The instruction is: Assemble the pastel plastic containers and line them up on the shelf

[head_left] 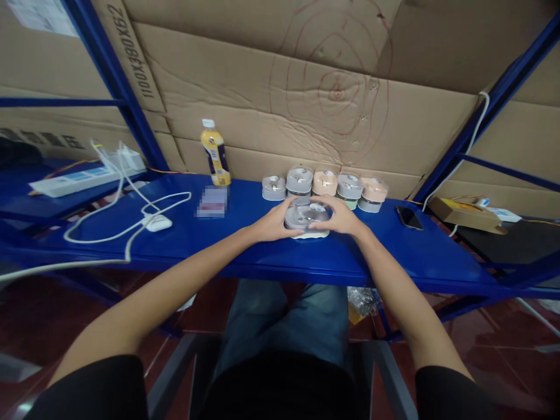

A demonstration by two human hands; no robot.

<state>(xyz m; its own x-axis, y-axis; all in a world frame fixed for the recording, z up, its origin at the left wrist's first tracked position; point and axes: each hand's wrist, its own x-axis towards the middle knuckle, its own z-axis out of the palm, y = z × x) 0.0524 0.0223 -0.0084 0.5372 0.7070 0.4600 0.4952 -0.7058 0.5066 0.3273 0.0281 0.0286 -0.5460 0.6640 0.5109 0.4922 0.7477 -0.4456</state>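
Note:
Both of my hands are around a rounded plastic box with a clear lid (pixel 301 217), near the front middle of the blue shelf. My left hand (pixel 275 223) grips its left side, fingers behind and thumb at the front. On the other side my right hand (pixel 340 216) curls round the right end, thumb across the front. The contents look grey and cannot be made out. A pale cream, wavy-edged piece (pixel 315 235) shows beneath the box. Just behind stand similar clear-lidded boxes in a row, including a grey one (pixel 273 188) and a peach one (pixel 324 182), several of them stacked.
A yellow drink bottle (pixel 215 154) stands at the back left, with a blurred flat packet (pixel 212 201) before it. White cables and an adapter (pixel 157 223) lie left, near a power strip (pixel 87 179). A phone (pixel 409 218) and an open carton (pixel 466 214) are right. Cardboard (pixel 245 87) backs the shelf.

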